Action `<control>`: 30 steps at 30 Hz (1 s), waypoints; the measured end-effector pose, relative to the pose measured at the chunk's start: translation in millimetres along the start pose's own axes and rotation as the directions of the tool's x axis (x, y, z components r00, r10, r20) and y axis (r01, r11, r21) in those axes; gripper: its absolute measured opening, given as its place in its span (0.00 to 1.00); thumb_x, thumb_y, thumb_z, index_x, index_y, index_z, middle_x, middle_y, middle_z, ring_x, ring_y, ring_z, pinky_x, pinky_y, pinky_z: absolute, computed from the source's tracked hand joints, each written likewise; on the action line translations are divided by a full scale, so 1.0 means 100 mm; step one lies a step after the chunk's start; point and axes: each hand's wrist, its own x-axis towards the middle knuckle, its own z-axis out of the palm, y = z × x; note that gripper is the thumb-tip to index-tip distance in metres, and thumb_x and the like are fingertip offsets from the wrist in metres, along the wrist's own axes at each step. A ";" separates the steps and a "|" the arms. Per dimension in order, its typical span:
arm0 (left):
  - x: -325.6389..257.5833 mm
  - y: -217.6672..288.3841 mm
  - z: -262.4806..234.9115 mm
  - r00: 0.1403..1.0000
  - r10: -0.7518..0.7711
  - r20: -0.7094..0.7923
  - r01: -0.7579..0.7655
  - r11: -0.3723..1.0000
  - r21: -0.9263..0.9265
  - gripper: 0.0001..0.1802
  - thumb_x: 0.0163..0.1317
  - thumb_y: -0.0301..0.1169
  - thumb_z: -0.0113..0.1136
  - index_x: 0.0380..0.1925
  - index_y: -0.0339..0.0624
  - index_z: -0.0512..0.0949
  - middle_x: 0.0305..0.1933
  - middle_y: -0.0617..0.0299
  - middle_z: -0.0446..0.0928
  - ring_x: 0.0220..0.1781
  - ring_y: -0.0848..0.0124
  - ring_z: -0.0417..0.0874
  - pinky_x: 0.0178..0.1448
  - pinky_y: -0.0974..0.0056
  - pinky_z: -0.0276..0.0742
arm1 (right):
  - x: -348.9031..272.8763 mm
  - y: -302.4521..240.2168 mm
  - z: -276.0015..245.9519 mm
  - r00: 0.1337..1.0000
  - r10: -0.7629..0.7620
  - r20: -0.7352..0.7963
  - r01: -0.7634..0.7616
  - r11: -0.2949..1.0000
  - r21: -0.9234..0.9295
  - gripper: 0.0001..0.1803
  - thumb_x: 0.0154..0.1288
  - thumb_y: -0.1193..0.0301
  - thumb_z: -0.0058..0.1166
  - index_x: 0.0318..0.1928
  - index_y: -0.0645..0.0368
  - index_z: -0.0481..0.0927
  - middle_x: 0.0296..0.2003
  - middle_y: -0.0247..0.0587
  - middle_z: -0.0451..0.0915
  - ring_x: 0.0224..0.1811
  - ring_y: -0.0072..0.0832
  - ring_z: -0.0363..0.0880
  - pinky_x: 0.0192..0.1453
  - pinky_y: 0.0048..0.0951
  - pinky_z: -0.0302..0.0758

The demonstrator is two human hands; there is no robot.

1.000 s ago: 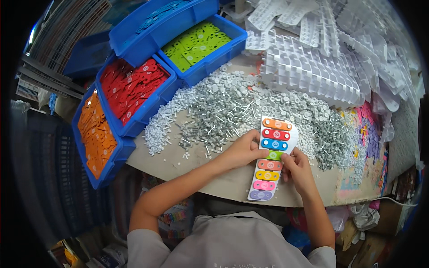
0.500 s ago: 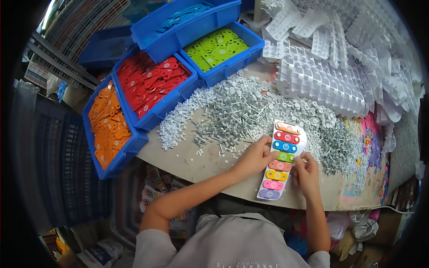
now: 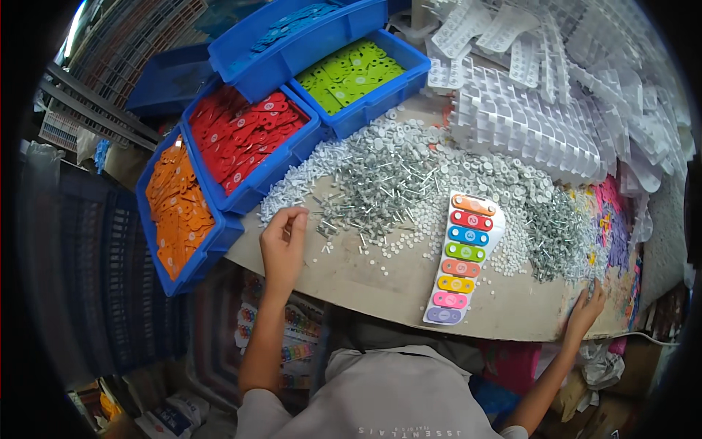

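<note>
A toy xylophone (image 3: pixel 467 252) with a row of coloured bars on a white base lies on the table, with neither hand touching it. At the near edge of a heap of small white plastic pegs (image 3: pixel 292 189), my left hand (image 3: pixel 282 249) has its thumb and fingertips drawn together; anything between them is too small to make out. Far to the right, my right hand (image 3: pixel 585 311) reaches to the border of a heap of small pale pieces (image 3: pixel 580 256). Its fingers are bent together, and what they hold is hidden.
Blue bins hold orange (image 3: pixel 179 208), red (image 3: pixel 248 135), green (image 3: pixel 351 77) and blue bars (image 3: pixel 296 28). Metal pins (image 3: pixel 387 183) and white washers (image 3: pixel 504 175) are heaped mid-table. White xylophone bases (image 3: pixel 526 124) are stacked at the back right, near pink and purple pieces (image 3: pixel 618 227).
Both hands have let go of the xylophone, which stays on the table. My left hand has moved left to the white pegs, my right hand right to the pale pieces.
</note>
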 end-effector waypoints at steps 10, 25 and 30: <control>0.61 -0.11 0.21 0.926 0.365 0.101 -0.363 0.780 0.509 0.05 0.62 0.24 0.63 0.39 0.38 0.83 0.35 0.56 0.80 0.31 0.63 0.80 0.36 0.63 0.74 | 0.02 -0.29 -0.02 0.997 0.020 -0.074 -0.017 0.999 0.047 0.09 0.72 0.75 0.52 0.49 0.64 0.77 0.46 0.49 0.78 0.52 0.46 0.75 0.57 0.43 0.71; 0.69 -0.15 0.37 0.936 0.334 0.112 -0.306 0.615 0.727 0.03 0.64 0.29 0.61 0.36 0.44 0.80 0.22 0.51 0.79 0.25 0.51 0.82 0.30 0.52 0.73 | -0.13 -1.93 -0.44 0.992 -0.046 -0.119 0.110 0.777 0.619 0.03 0.68 0.78 0.57 0.39 0.63 0.77 0.42 0.43 0.81 0.47 0.33 0.79 0.55 0.32 0.73; 0.31 0.22 0.42 0.990 0.050 0.135 -0.054 0.998 0.028 0.06 0.67 0.25 0.60 0.42 0.37 0.78 0.24 0.59 0.83 0.23 0.77 0.79 0.25 0.68 0.68 | -0.38 -2.57 -0.47 0.970 -0.242 -0.025 0.178 0.636 0.751 0.07 0.61 0.82 0.63 0.37 0.63 0.78 0.41 0.45 0.82 0.44 0.35 0.80 0.51 0.32 0.74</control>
